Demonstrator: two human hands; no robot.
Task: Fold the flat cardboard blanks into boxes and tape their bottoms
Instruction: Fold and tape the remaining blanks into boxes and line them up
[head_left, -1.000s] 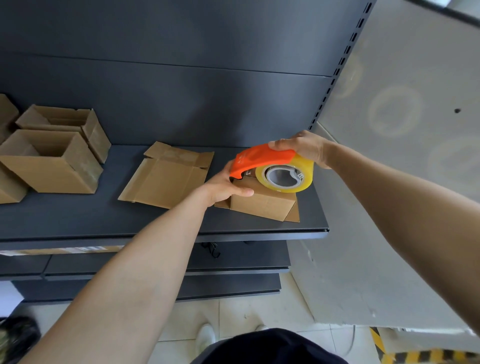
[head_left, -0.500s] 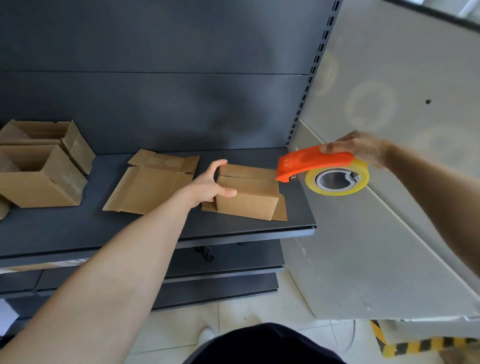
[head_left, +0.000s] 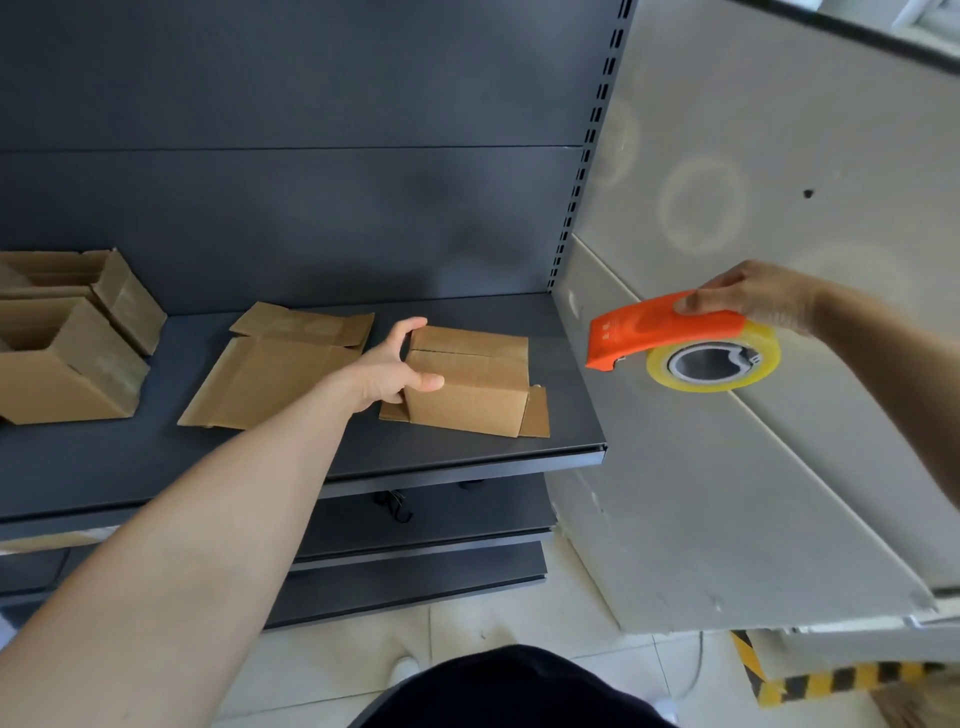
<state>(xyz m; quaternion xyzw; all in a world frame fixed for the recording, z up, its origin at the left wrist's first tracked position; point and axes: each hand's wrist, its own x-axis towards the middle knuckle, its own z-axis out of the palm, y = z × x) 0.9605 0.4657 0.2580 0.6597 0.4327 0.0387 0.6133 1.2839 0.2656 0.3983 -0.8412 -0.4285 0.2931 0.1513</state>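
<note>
The left hand (head_left: 395, 371) is stretched out on a straight arm. Its grip is curled round the left end of a small brown corrugated cardboard box (head_left: 470, 387), thumb across the near face and fingers hooked over the far edge. The box sits on the dark grey metal shelf (head_left: 467, 457), closed flaps uppermost and loose flaps splayed flat at its base. At its 3 o'clock, past the shelf end, the right hand (head_left: 753, 299) holds an orange plastic tape dispenser (head_left: 660, 330) from above, grip wrapped on the handle, one yellowish clear tape roll (head_left: 714, 366) beneath. One flat cardboard blank (head_left: 270, 379) lies at 9 o'clock, and farther that way are two open boxes (head_left: 67, 364).
</note>
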